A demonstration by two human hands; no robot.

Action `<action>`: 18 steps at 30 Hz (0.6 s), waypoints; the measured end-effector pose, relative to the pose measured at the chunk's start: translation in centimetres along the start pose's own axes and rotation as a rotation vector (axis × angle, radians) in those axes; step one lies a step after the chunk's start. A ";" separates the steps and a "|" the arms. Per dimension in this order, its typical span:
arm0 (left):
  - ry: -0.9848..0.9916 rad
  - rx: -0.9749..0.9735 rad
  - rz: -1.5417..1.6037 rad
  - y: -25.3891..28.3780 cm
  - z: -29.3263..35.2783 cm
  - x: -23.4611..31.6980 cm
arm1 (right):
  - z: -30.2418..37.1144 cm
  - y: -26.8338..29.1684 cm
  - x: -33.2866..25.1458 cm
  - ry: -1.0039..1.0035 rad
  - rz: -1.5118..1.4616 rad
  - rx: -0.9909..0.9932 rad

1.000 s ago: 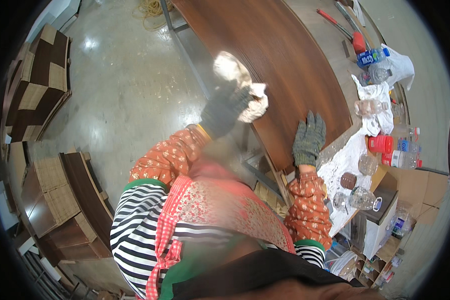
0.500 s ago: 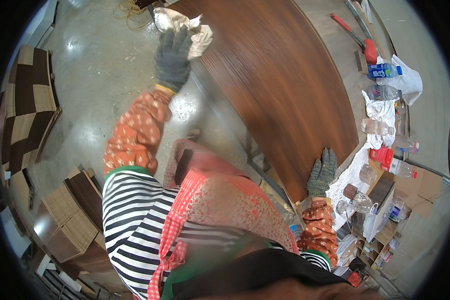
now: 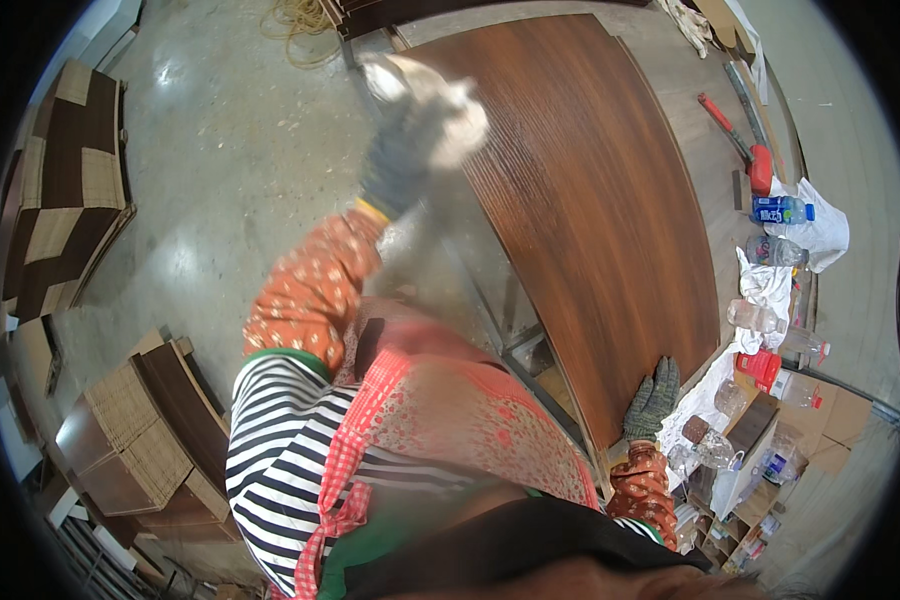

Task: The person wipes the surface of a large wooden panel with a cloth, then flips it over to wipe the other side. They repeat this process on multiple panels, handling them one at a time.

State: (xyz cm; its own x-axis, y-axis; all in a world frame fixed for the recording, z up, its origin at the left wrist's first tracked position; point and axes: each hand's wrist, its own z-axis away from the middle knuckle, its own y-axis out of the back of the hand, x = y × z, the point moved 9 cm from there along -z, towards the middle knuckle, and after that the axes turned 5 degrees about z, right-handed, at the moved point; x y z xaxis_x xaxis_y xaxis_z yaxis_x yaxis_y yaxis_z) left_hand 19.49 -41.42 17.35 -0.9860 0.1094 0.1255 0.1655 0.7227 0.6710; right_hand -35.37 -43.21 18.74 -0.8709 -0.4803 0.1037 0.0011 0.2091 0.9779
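A long dark brown wooden panel (image 3: 590, 190) lies on a metal frame in front of me. My left hand (image 3: 400, 160), in a grey glove, is closed on a crumpled white cloth (image 3: 445, 110) at the panel's left edge; both are blurred. The cloth rests on or just above the wood. My right hand (image 3: 653, 398), also gloved, lies flat with fingers spread on the panel's near right corner, holding nothing.
Plastic bottles (image 3: 780, 210), white cloths (image 3: 820, 225), a red container (image 3: 760, 368) and a red-handled tool (image 3: 740, 150) sit on a bench to the right. Stacked brown and woven panels (image 3: 140, 430) lie on the concrete floor at left. A coiled rope (image 3: 300, 20) lies far ahead.
My left hand with the cloth swept from the middle of the panel's left edge to its far end, then came partway back. My right hand slid toward the near corner.
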 end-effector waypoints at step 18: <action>0.374 -0.044 0.016 2.6 -3.7 -12.0 | 0.3 0.0 0.7 -0.071 0.048 -0.018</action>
State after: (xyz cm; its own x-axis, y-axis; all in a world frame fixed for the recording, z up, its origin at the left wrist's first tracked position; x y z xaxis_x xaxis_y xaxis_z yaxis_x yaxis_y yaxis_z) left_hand 31.83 -43.36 20.28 -0.9101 -0.1423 0.3891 0.1896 0.6919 0.6966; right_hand -36.11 -43.25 18.71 -0.9023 -0.4084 0.1379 0.0520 0.2145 0.9753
